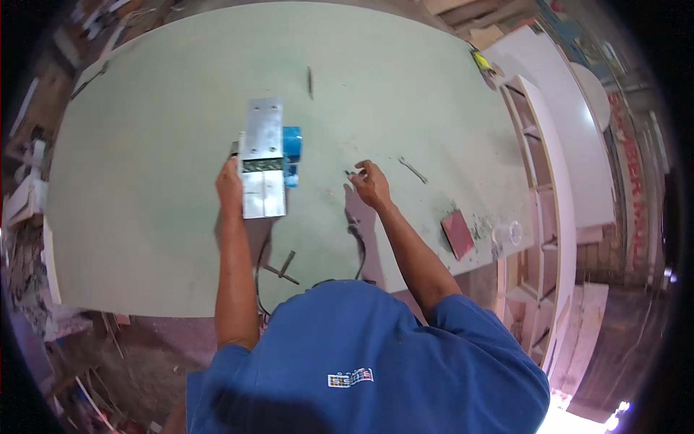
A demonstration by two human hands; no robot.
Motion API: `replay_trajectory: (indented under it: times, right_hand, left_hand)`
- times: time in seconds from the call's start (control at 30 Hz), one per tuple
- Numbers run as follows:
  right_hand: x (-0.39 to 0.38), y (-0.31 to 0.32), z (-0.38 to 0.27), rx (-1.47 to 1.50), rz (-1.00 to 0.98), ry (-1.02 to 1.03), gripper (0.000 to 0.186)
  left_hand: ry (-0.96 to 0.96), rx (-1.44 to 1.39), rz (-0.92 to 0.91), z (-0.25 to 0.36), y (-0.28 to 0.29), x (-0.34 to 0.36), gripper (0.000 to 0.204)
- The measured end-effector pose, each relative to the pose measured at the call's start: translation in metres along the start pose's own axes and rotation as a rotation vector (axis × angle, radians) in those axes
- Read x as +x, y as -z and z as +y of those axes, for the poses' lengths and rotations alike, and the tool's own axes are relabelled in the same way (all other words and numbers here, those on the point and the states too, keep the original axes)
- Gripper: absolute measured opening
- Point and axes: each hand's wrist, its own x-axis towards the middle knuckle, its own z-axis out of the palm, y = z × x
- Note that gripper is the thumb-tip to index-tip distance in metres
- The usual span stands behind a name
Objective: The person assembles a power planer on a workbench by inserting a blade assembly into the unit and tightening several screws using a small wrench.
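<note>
An electric planer (264,155) with a shiny metal sole and blue body lies sole-up on a pale green board (166,181). My left hand (230,184) grips its left side. My right hand (370,182) rests on the board to the right of the planer, with its fingers pinched on a small dark metal piece (352,173). A black cord (359,249) runs from the planer's area back toward my body.
A T-shaped key (283,266) lies near the board's front edge. A red sanding block (457,233) and a small clear jar (510,233) sit at the right. A thin metal tool (413,170) and a dark pencil-like stick (310,82) lie farther off. White shelving (538,181) stands at the right.
</note>
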Motion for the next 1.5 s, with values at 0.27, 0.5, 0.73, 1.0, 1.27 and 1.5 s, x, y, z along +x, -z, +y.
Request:
replay_trajectory:
  times: [0.27,0.5,0.73,1.0,1.27,1.5]
  right_hand:
    - [0.035,-0.017,0.008,-0.224,-0.074,-0.082,0.028]
    - [0.023,0.034,-0.154,0.628,-0.366,-0.106,0.014]
    - [0.022,0.011,-0.206,0.392,-0.425,0.268,0.021]
    - [0.013,0.004,-0.221,0.055,-0.329,0.598,0.008]
    - [0.004,-0.002,-0.220,-0.026,-0.257,0.736,0.010]
    - [0.010,0.000,-0.230,-0.157,-0.348,0.870,0.008]
  left_hand:
    - [0.361,-0.463,-0.003,0.065,-0.004,-0.015,0.044]
    - [0.325,-0.451,0.007,0.068,0.004,-0.017,0.045]
    - [0.334,-0.484,0.000,0.061,-0.004,-0.014,0.056]
    - [0.338,-0.439,-0.008,0.076,0.003,-0.017,0.059]
    - [0.334,-0.400,-0.005,0.081,0.004,-0.018,0.060]
    - [0.291,-0.346,0.048,0.075,0.001,-0.019,0.060]
